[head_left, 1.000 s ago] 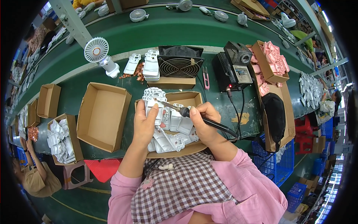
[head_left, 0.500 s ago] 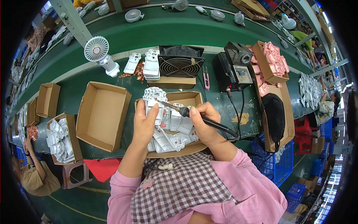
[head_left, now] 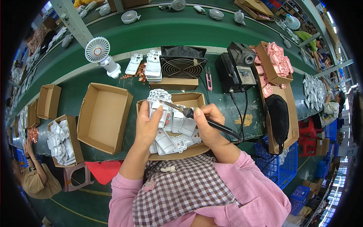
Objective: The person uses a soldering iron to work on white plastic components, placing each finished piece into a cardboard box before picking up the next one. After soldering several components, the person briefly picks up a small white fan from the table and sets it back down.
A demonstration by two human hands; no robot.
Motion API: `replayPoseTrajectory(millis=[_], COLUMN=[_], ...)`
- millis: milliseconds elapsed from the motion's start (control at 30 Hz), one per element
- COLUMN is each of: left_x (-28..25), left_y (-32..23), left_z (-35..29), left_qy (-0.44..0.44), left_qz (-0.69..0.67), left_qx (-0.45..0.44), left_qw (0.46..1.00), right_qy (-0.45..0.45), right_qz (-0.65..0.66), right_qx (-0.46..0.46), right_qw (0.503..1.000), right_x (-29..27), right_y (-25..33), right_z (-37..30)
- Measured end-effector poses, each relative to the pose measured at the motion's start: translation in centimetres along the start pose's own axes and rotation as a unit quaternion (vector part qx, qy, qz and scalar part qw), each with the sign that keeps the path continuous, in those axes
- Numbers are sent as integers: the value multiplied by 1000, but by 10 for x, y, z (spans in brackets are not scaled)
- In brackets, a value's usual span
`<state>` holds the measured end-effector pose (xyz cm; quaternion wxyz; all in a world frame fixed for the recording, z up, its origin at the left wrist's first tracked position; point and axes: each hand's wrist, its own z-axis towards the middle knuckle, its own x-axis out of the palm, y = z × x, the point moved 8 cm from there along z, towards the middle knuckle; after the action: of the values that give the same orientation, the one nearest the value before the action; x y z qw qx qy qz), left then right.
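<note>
My left hand [head_left: 148, 123] is closed around a white plastic housing [head_left: 158, 99], thumb on its front face. In my right hand [head_left: 208, 123] is a soldering iron [head_left: 193, 113], gripped by its black handle, with the tip touching or just over the upper part of the housing. Below both hands stands a cardboard box [head_left: 194, 99] holding several loose white housings [head_left: 168, 143]. The iron's cable runs right toward the black soldering station [head_left: 236, 70].
A black fan [head_left: 183, 67] stands behind the box, beside stacked white housings [head_left: 153, 64] and small copper-coloured parts [head_left: 141, 72]. Pink tweezers [head_left: 209, 78] lie right of it. An open carton [head_left: 105, 119] sits left; a box of pink parts [head_left: 274, 62] stands right. Beyond runs a green conveyor [head_left: 151, 30].
The held housing and the iron's tip have shifted very slightly to the right. On the far conveyor, the fans have moved a little left. My grip on both things is the same.
</note>
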<state>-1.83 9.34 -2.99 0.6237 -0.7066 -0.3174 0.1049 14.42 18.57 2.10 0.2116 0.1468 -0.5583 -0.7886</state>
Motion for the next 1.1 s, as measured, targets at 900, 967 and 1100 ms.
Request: replayPoseTrajectory(millis=[900,967,1100], left_x=[11,6,5], left_y=[-9,-3,-13], left_z=[-2,3,1], left_qy=[78,58,19], left_qz=[-162,-163,-29], left_qx=[-63,-40,32], left_qw=[982,984,999], right_qy=[-27,-23,-27], right_qz=[160,168,114], right_qx=[-27,-30,-65], right_qw=[986,985,991], right_x=[-13,-12,-12], right_y=[-10,-10,-4], right_z=[-8,-8,-7])
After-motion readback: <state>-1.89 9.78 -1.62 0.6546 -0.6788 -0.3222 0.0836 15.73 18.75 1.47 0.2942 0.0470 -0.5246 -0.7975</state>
